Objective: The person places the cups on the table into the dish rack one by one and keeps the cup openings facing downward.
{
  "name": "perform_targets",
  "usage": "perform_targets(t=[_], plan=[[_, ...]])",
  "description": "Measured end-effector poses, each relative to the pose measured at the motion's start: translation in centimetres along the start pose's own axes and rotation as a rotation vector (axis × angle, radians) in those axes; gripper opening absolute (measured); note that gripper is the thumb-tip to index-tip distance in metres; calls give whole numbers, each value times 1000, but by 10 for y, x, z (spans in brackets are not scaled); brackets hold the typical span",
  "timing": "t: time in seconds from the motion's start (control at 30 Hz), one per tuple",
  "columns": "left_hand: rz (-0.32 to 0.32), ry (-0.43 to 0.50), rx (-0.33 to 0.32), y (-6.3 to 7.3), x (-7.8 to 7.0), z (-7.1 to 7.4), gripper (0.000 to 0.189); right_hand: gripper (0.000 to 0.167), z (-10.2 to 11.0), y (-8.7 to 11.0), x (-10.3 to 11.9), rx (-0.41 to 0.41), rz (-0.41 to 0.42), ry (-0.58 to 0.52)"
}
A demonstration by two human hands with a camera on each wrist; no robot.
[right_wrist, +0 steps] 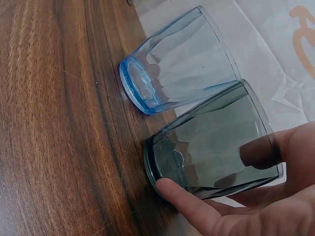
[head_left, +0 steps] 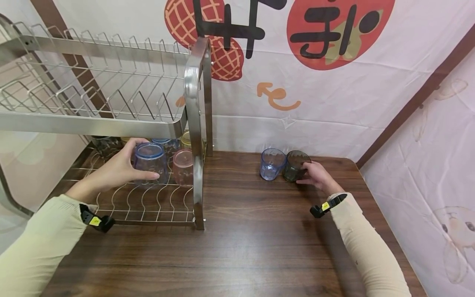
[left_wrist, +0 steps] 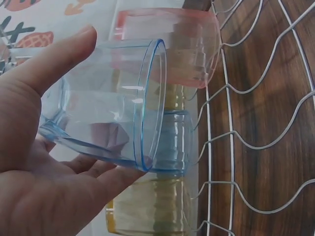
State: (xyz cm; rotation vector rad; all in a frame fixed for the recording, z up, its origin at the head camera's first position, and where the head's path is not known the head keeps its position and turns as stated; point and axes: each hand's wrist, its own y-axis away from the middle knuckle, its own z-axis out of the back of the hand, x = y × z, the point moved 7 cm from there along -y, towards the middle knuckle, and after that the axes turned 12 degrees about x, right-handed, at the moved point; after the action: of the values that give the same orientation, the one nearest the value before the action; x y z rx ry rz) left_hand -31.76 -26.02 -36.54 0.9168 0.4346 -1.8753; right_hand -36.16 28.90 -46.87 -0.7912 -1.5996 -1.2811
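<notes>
My left hand [head_left: 120, 165] grips a clear blue glass [head_left: 150, 165] upside down, just above the lower shelf of the dish rack. In the left wrist view its rim [left_wrist: 153, 103] faces the wires, thumb on one side and fingers on the other. Around it on the shelf stand an upside-down pink glass [head_left: 183, 167], another blue glass [left_wrist: 174, 142] and yellow glasses [left_wrist: 147, 204]. On the table, my right hand [head_left: 315, 176] holds a dark grey glass [right_wrist: 211, 147] by its side. That glass stands upright against an upright blue glass [right_wrist: 182, 64].
The metal dish rack [head_left: 198, 173] has an upper tier of wire plate slots [head_left: 104, 82] above my left hand. A dark glass [head_left: 106, 145] sits at the shelf's back left. Printed cloth [head_left: 245, 128] hangs behind the wooden table [head_left: 252, 239], and another cloth [head_left: 426, 165] on the right.
</notes>
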Motion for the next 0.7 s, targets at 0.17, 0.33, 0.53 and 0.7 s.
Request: perform_targets(t=[0.17, 0.33, 0.53, 0.7], plan=[[0, -60, -17, -5, 4, 1, 96, 22, 1, 1, 0, -26, 3, 6], [-28, -96, -61, -6, 7, 2, 94, 23, 0, 0, 0, -27, 6, 10], [-6, -88, -44, -12, 14, -1, 95, 18, 0, 1, 0, -33, 7, 14], [13, -59, -14, -18, 21, -7, 96, 15, -1, 1, 0, -37, 7, 14]])
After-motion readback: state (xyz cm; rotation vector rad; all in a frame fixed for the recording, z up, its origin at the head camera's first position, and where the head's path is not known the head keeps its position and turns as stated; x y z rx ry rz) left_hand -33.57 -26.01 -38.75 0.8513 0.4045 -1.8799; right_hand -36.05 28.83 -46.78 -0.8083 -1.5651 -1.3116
